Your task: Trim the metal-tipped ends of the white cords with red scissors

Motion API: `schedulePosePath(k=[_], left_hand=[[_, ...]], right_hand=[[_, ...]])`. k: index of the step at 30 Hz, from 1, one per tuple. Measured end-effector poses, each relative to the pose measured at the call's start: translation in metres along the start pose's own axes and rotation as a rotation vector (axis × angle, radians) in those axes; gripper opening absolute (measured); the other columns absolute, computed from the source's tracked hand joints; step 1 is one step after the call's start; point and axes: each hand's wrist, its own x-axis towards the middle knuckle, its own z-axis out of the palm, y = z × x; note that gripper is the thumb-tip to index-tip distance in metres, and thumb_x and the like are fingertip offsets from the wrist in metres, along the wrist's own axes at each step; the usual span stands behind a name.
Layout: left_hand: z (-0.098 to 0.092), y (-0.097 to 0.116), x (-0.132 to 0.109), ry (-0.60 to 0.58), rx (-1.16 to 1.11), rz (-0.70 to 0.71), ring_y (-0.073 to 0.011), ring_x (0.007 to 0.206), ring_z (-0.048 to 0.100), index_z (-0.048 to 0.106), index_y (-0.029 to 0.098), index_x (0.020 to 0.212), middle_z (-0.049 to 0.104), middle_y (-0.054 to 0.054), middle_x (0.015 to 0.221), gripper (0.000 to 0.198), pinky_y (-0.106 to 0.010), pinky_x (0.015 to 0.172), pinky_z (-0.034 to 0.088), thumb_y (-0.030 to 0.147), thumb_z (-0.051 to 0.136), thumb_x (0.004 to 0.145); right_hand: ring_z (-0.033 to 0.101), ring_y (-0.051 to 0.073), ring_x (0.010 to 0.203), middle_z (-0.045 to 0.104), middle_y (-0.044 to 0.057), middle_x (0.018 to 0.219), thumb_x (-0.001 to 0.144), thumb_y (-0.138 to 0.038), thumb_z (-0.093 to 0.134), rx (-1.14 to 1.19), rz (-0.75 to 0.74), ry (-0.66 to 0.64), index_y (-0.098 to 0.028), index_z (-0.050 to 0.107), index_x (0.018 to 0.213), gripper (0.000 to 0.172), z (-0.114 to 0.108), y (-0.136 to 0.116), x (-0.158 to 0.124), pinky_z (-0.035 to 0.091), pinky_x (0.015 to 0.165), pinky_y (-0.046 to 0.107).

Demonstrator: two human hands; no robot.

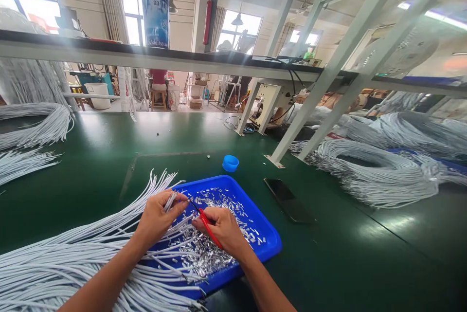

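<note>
My left hand (159, 212) is closed around the ends of a few white cables (169, 201), above the left side of a blue tray (268, 239). In my right hand (222, 228) is a red-handled cutting tool (206, 227), probably small scissors or snips; its dark tips point at the cable ends by my left fingertips. Many small shiny metallic pieces (204, 253) lie scattered and heaped in the tray. A large bundle of white cables (83, 258) spreads from the lower left, with several ends resting over the tray's near left edge.
A blue cap (230, 163) sits behind the tray and a dark phone (288, 200) lies to its right. Coiled cables (379, 171) occupy the right; more coils (36, 124) lie far left. Metal posts (310, 122) rise from the green table (175, 127). A shelf above carries a blue spray can (155, 5).
</note>
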Motion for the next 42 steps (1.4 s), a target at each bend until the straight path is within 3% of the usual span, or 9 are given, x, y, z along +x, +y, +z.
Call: schedulePosePath(k=[6,12,19,23,29,35,37,40,42], left_hand=[[-0.001,0.003,0.001,0.029,0.069,0.075,-0.0163,0.069,0.056,0.07,0.017,0.075,0.063,-0.003,0.073,0.017,-0.026,0.065,0.041,0.032,0.064,0.072],[0.0,-0.002,0.001,-0.22,-0.479,-0.355,-0.0072,0.045,0.04,0.066,0.012,0.069,0.05,0.002,0.05,0.033,-0.02,0.044,0.028,0.045,0.068,0.065],[0.003,-0.007,0.002,-0.143,-0.606,-0.474,-0.0055,0.045,0.039,0.067,0.01,0.068,0.051,0.002,0.051,0.032,-0.018,0.043,0.026,0.04,0.074,0.061],[-0.003,-0.007,0.004,-0.122,-0.744,-0.512,-0.005,0.048,0.042,0.067,0.011,0.071,0.053,0.002,0.055,0.03,-0.016,0.046,0.03,0.037,0.076,0.06],[0.002,-0.001,-0.001,-0.289,-0.485,-0.323,-0.007,0.048,0.037,0.063,0.011,0.062,0.047,0.003,0.049,0.03,-0.02,0.048,0.027,0.04,0.07,0.066],[0.012,-0.01,-0.003,-0.181,-0.179,-0.267,-0.0078,0.045,0.033,0.055,0.013,0.051,0.041,0.006,0.045,0.035,-0.022,0.047,0.024,0.042,0.066,0.066],[0.01,-0.011,-0.003,-0.165,-0.193,-0.297,-0.0078,0.044,0.034,0.059,0.013,0.054,0.043,0.006,0.045,0.033,-0.022,0.047,0.025,0.043,0.067,0.066],[0.001,-0.008,-0.001,-0.315,-0.359,-0.381,-0.011,0.055,0.049,0.069,0.014,0.079,0.06,0.002,0.061,0.031,-0.022,0.055,0.035,0.041,0.069,0.064],[-0.007,-0.005,0.0,-0.419,-0.438,-0.419,-0.0152,0.069,0.056,0.07,0.017,0.092,0.067,-0.002,0.078,0.037,-0.025,0.065,0.04,0.039,0.072,0.063]], right_hand=[[0.031,0.008,0.047,0.034,-0.005,0.048,0.08,-0.048,0.051,-0.097,-0.012,0.07,-0.017,0.027,0.048,0.051,0.006,0.001,0.0,0.016,0.048,0.024],[0.04,0.009,0.053,0.044,-0.003,0.055,0.08,-0.045,0.053,-0.1,-0.058,0.063,-0.016,0.044,0.051,0.042,0.008,-0.001,0.002,0.023,0.05,0.022],[0.045,0.012,0.057,0.054,-0.001,0.06,0.073,-0.045,0.06,-0.045,0.038,-0.034,-0.018,0.063,0.062,0.029,-0.009,0.005,0.002,0.029,0.052,0.022],[0.045,0.012,0.059,0.055,0.0,0.063,0.069,-0.047,0.063,0.218,0.117,0.001,-0.017,0.065,0.066,0.03,-0.007,0.003,0.002,0.032,0.053,0.022],[0.041,0.01,0.053,0.05,-0.001,0.06,0.068,-0.044,0.064,0.894,0.214,0.127,-0.016,0.065,0.079,0.031,0.018,-0.01,0.002,0.033,0.052,0.023],[0.044,0.014,0.063,0.049,0.002,0.061,0.07,-0.038,0.061,0.543,0.038,0.387,-0.017,0.054,0.057,0.025,0.023,-0.018,-0.002,0.037,0.059,0.026],[0.044,0.014,0.063,0.048,0.001,0.061,0.073,-0.039,0.059,0.598,0.06,0.456,-0.018,0.052,0.059,0.026,0.018,-0.018,-0.002,0.038,0.059,0.026],[0.04,0.011,0.052,0.042,-0.003,0.056,0.077,-0.045,0.054,0.865,0.195,0.459,-0.019,0.048,0.063,0.03,0.008,-0.015,0.001,0.037,0.053,0.024],[0.039,0.01,0.05,0.04,-0.004,0.054,0.077,-0.049,0.054,0.872,0.219,0.39,-0.018,0.05,0.063,0.034,0.002,-0.012,0.002,0.034,0.051,0.024]])
